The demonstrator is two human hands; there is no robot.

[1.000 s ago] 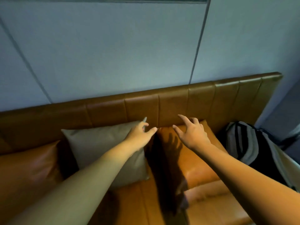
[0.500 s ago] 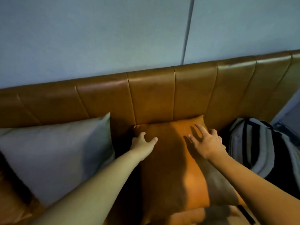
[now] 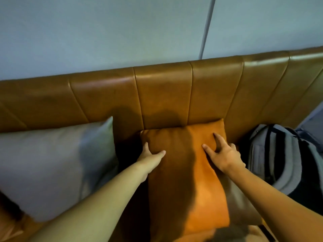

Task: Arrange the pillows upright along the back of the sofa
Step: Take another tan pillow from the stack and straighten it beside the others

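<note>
An orange pillow (image 3: pixel 185 180) leans against the brown leather sofa backrest (image 3: pixel 162 95) in the middle of the view. My left hand (image 3: pixel 150 156) grips its upper left edge, thumb on the front face. My right hand (image 3: pixel 222 154) lies on its upper right part, thumb and forefinger spread on the front, the other fingers curled over the right edge. A grey pillow (image 3: pixel 52 163) stands upright against the backrest to the left, a dark gap apart from the orange one.
A grey and black backpack (image 3: pixel 279 154) sits on the seat right of the orange pillow, close to my right hand. A pale blue wall (image 3: pixel 122 32) rises behind the sofa. Brown seat leather (image 3: pixel 10 227) shows at the bottom left.
The view has moved closer and to the right. My hands went from hovering above the pillows to holding the orange pillow's two upper sides. The grey pillow stays in place.
</note>
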